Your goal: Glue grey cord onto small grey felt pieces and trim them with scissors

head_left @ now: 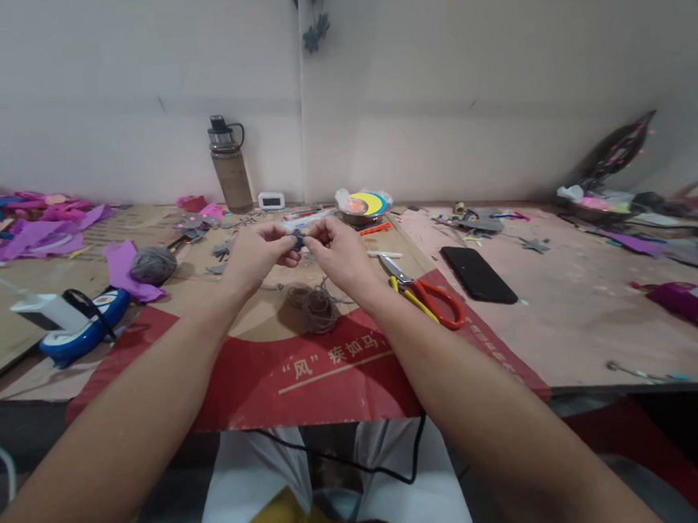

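My left hand [262, 250] and my right hand [336, 246] meet over the middle of the table, fingertips pinched on a small dark grey piece [299, 239]. Its exact kind is too small to make out, and the fingers partly cover it. Just below the hands lies a loose tangle of grey yarn [318, 309] on the cardboard. Red-handled scissors [440, 301] rest to the right of my right wrist, beside a yellow-handled tool [418, 304]. Several grey cut scraps [222, 249] lie left of my left hand.
A grey yarn ball [153, 265], purple felt [123, 267] and a blue power strip [88, 326] are on the left. A water bottle [231, 170], small clock [271, 201] and bowl [360, 208] stand at the back. A black phone [479, 274] lies right of the scissors.
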Demonstrator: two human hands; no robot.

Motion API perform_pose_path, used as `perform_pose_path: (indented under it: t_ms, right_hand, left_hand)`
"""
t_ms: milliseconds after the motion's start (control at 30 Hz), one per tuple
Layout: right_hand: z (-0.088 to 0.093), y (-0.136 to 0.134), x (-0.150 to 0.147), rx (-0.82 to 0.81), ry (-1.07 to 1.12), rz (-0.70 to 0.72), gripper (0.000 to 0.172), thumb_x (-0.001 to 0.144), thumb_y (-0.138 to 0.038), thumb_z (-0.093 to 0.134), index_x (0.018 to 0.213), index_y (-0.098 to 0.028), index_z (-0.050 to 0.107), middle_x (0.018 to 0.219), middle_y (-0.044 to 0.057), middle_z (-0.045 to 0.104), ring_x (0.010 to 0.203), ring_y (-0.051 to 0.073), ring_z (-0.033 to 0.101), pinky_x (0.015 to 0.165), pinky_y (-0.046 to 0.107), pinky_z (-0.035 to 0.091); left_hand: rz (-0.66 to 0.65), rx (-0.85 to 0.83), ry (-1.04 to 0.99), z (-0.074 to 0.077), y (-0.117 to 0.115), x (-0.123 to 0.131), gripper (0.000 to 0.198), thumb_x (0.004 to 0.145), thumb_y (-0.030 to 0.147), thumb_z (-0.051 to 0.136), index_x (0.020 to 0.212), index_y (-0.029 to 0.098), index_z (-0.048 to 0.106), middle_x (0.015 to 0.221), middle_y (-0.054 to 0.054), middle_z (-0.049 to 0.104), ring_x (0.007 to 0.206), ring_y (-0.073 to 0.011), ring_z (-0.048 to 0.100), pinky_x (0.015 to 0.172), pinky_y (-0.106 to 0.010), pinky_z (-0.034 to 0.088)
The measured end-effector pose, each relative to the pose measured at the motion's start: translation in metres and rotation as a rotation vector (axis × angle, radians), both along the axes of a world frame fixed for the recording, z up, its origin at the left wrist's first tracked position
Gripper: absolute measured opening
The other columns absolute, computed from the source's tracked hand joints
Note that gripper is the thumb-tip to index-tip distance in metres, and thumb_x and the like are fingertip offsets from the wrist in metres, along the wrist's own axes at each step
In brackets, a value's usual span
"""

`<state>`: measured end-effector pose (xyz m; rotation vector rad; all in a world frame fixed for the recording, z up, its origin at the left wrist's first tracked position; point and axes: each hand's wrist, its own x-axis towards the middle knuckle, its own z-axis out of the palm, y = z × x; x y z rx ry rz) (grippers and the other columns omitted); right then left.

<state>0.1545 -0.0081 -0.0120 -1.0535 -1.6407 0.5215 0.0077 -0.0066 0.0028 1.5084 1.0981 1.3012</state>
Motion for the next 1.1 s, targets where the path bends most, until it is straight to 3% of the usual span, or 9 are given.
perform_pose_path:
  t_ms: [267, 667, 833, 967, 1100]
  right_hand:
    - [0.0021, -0.0008, 0.0000, -0.090, 0.055, 0.003, 0.009, 0.080, -0.026, 0.059, 0.083, -0.018, 0.058, 0.061, -0.006, 0.052, 0.058, 0.011, 0.048, 0.059, 0.026, 0.037]
    - [0.0034, 0.0026, 0.0060, -0.092, 0.031, -0.036, 0.011, 0.072, -0.028, 0.056, 0.065, -0.019, 0.057, 0.059, -0.004, 0.052, 0.058, 0.011, 0.045, 0.058, 0.026, 0.034]
    - [0.0040, -0.0022, 0.0040, -0.065, -0.017, -0.014, 0.009, 0.071, -0.026, 0.057, 0.065, -0.019, 0.055, 0.058, -0.005, 0.049, 0.057, 0.011, 0.043, 0.056, 0.026, 0.031]
    - [0.0021, -0.0027, 0.0010, -0.037, -0.092, -0.030, 0.010, 0.073, -0.025, 0.058, 0.066, -0.019, 0.055, 0.059, -0.005, 0.049, 0.059, 0.011, 0.045, 0.058, 0.026, 0.032]
    - [-0.0019, 0.0003, -0.0003, -0.083, -0.059, 0.021, 0.012, 0.079, -0.028, 0.056, 0.087, -0.018, 0.058, 0.066, -0.004, 0.055, 0.062, 0.012, 0.050, 0.061, 0.026, 0.036]
  left_hand:
    - [-0.009, 0.015, 0.022, 0.0025, -0.0044, 0.0029, 0.009, 0.071, 0.019, 0.068, 0.067, 0.014, 0.061, 0.056, -0.001, 0.064, 0.052, -0.0115, 0.062, 0.057, -0.025, 0.055]
    - [-0.149, 0.000, 0.061, -0.0010, 0.0002, -0.0011, 0.014, 0.075, 0.027, 0.065, 0.079, 0.013, 0.066, 0.063, -0.005, 0.068, 0.057, -0.0154, 0.066, 0.058, -0.027, 0.056]
    - [-0.093, 0.024, 0.107, 0.0002, -0.0041, -0.0001, 0.011, 0.071, 0.023, 0.067, 0.078, 0.014, 0.064, 0.062, -0.003, 0.066, 0.055, -0.0142, 0.065, 0.053, -0.025, 0.053]
    - [-0.025, 0.078, 0.244, 0.0016, -0.0046, -0.0009, 0.001, 0.069, 0.017, 0.064, 0.068, 0.016, 0.063, 0.054, -0.001, 0.063, 0.048, -0.0108, 0.059, 0.042, -0.018, 0.042]
    - [0.095, 0.073, 0.255, 0.0015, -0.0010, -0.0035, 0.006, 0.070, 0.015, 0.062, 0.064, 0.017, 0.062, 0.044, 0.002, 0.056, 0.037, -0.0076, 0.048, 0.037, -0.017, 0.033]
